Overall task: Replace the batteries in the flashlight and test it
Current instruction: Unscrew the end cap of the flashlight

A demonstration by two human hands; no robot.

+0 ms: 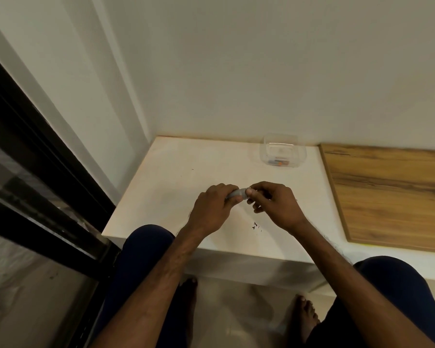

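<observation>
A small grey flashlight (237,193) is held above the white table (166,187), mostly hidden inside my fists. My left hand (212,209) wraps around its body. My right hand (274,204) pinches the flashlight's right end with thumb and fingers. Both hands meet over the middle of the table. A clear plastic box (281,153) stands at the table's back right by the wall, with batteries (279,162) lying in it, orange and dark in colour.
A wooden board (392,192) lies to the right of the white table. Small dark specks (256,226) lie on the table near its front edge. A black door frame (35,172) runs along the left. My knees and bare feet are below the table edge.
</observation>
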